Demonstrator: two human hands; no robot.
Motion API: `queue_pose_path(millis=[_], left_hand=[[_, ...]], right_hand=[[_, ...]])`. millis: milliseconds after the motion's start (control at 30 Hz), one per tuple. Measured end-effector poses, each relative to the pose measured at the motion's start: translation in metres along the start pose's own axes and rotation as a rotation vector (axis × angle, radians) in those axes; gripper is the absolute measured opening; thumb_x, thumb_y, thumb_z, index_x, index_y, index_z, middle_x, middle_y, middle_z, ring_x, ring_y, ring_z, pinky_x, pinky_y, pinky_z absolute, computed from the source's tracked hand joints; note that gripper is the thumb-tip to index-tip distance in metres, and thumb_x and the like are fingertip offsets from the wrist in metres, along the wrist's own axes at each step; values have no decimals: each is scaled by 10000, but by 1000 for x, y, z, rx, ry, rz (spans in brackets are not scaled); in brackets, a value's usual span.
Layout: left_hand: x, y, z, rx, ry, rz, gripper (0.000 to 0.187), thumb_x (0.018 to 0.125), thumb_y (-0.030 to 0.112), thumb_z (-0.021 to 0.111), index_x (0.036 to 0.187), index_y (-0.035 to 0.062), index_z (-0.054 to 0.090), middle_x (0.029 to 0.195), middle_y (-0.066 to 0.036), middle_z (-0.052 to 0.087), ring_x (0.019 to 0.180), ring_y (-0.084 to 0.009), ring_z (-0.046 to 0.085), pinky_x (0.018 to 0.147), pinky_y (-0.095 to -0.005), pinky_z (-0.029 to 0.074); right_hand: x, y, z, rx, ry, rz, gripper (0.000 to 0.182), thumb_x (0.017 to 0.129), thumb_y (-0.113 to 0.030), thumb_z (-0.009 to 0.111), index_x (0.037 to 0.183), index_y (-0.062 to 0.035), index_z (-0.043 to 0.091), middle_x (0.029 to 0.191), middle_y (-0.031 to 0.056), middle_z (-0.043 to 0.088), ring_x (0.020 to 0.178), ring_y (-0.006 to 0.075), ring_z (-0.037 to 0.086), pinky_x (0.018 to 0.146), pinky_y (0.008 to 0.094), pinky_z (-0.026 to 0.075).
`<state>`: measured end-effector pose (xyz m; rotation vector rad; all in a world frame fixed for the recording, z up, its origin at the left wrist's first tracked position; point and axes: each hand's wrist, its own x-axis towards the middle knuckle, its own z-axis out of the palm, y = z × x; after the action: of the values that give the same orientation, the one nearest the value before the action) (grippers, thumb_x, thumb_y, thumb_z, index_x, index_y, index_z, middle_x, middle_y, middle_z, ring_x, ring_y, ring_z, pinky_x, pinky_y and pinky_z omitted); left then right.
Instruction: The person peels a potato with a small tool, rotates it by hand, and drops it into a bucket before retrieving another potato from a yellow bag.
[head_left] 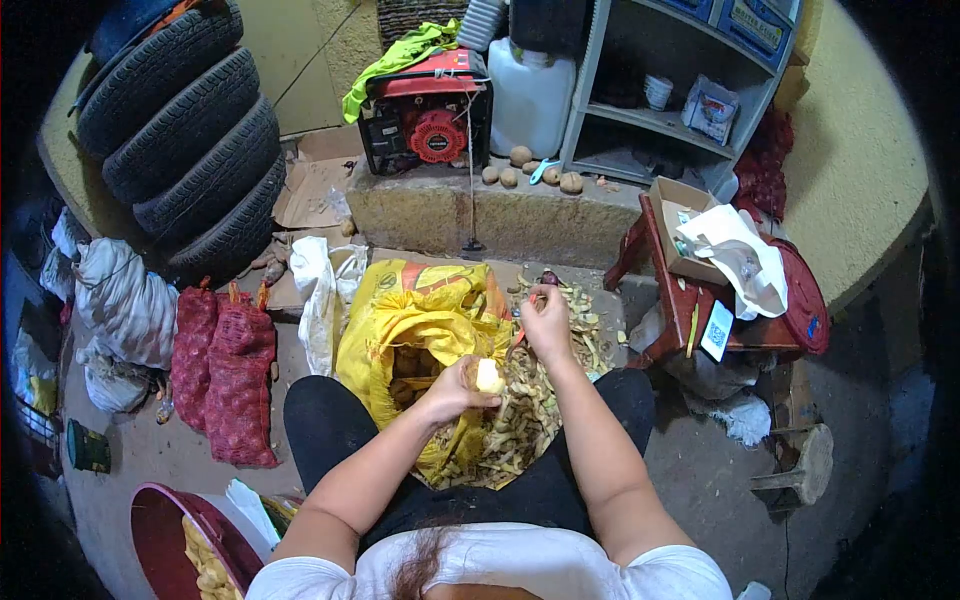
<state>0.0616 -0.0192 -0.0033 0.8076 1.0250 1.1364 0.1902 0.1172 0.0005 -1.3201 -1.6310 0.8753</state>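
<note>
My left hand (456,392) is closed around a partly peeled potato (490,376), its pale flesh facing up and right. To the right and a little higher, my right hand (545,322) grips a peeler (517,338) with a reddish part showing; it is apart from the potato. Between my knees stands an open yellow sack (400,320) with unpeeled potatoes (412,365) inside. Peelings (520,420) lie in a heap beside and below the sack, under my hands.
A maroon tub (160,540) at lower left holds peeled potatoes (205,565). Red net sacks (240,375) stand at left, near stacked tires (190,130). A red generator (430,120) sits on a ledge ahead. At right are a small red table (650,330) and a stool (812,465).
</note>
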Motion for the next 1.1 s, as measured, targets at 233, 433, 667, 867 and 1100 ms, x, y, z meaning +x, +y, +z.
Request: queue_pose_path(millis=[233,433,667,867,1100], left_hand=[[-2,7,8,58,-64,-116,523,613,-67,699,1035,15,401,836,-11,534,755,-122,537,658,-252,450],[-1,9,8,68,-104,-34,524,606,-65,704,1028,40,411,874,-22,539,814,-120,525,673,-243,442],[-4,2,7,121,-253,-26,538,616,-79,683,1069,21,411,941,-28,546,857,-133,538,778,-273,454],[1,7,-18,-355,-172,-167,523,713,-41,611,1180,33,388,1056,-116,557,937,-246,582,682,-295,500],[3,14,-29,-455,-114,-167,494,806,39,544,1244,80,320,1099,-110,517,941,-271,581,648,-281,539]], right_hand=[[-28,-29,6,-12,-68,-130,342,714,-155,568,1000,1,464,829,225,579,789,340,586,681,390,463],[-16,-19,8,-74,-11,-170,351,705,-183,574,983,-5,454,796,216,581,757,365,582,675,431,460],[18,12,-5,-139,-54,135,256,694,-203,567,849,-7,509,788,185,593,742,336,582,688,381,454],[10,16,-4,177,-250,191,208,746,-168,526,860,4,548,761,110,601,699,220,582,654,321,455],[-17,-15,-12,422,-767,391,270,789,-111,509,997,40,593,780,49,604,678,116,551,641,231,447]])
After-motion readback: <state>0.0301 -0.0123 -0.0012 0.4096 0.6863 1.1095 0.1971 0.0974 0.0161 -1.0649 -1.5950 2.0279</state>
